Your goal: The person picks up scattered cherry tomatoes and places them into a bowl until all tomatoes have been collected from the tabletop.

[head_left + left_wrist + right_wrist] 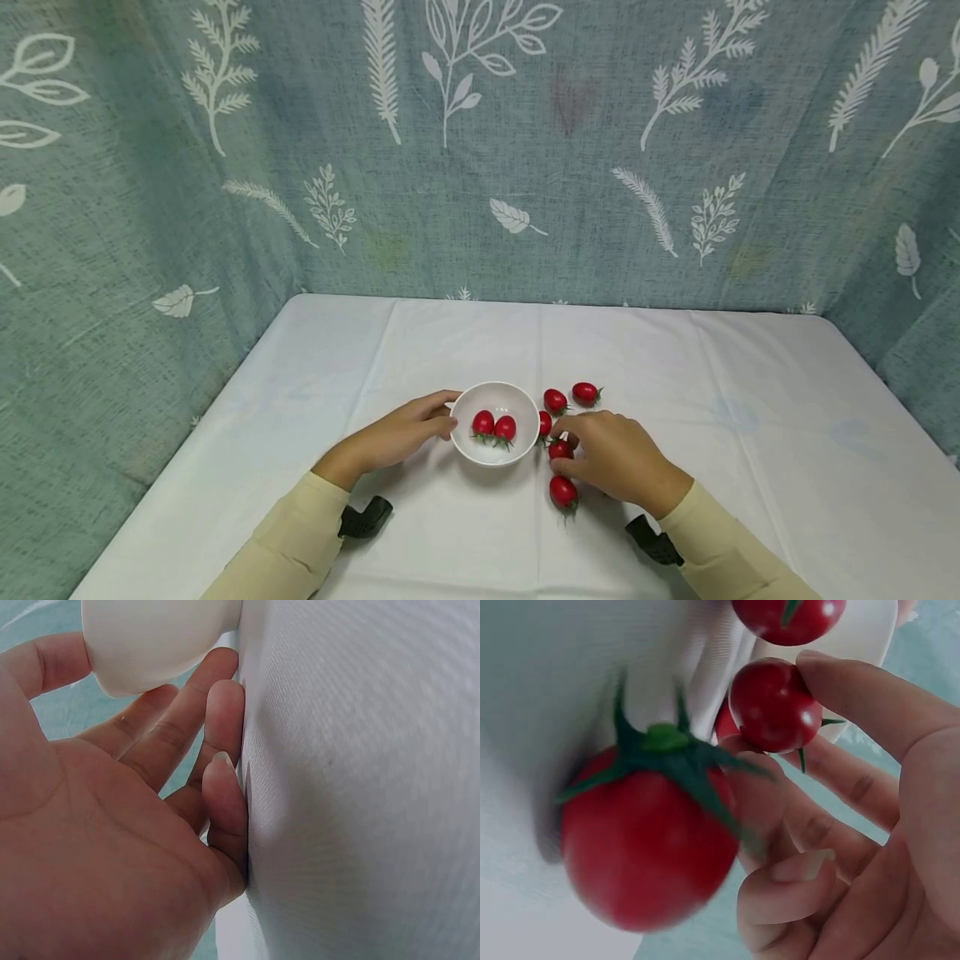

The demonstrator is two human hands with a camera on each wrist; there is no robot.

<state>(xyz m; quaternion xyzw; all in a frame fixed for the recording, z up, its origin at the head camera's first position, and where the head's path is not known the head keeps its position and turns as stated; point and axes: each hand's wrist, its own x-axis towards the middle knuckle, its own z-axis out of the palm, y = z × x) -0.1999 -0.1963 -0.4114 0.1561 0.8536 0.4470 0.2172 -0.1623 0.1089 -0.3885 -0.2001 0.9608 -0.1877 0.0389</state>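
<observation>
A white bowl (495,457) stands on the table with two red cherry tomatoes (483,423) inside. My left hand (401,432) holds the bowl at its left side, thumb and fingertips against the wall; the bowl's outside (157,645) shows in the left wrist view. Right of the bowl, my right hand (618,458) pinches a cherry tomato (776,705) between thumb and index finger. Another cherry tomato with a green stem (649,847) lies close in front of the right wrist camera, the same one nearest me on the table (563,492).
Beyond the right hand lie more cherry tomatoes (586,393), one of them (545,423) right at the bowl's rim. A white cloth (750,433) covers the table. Behind it hangs a green leaf-patterned curtain (420,217). Black wrist mounts (365,517) stick out from both sleeves.
</observation>
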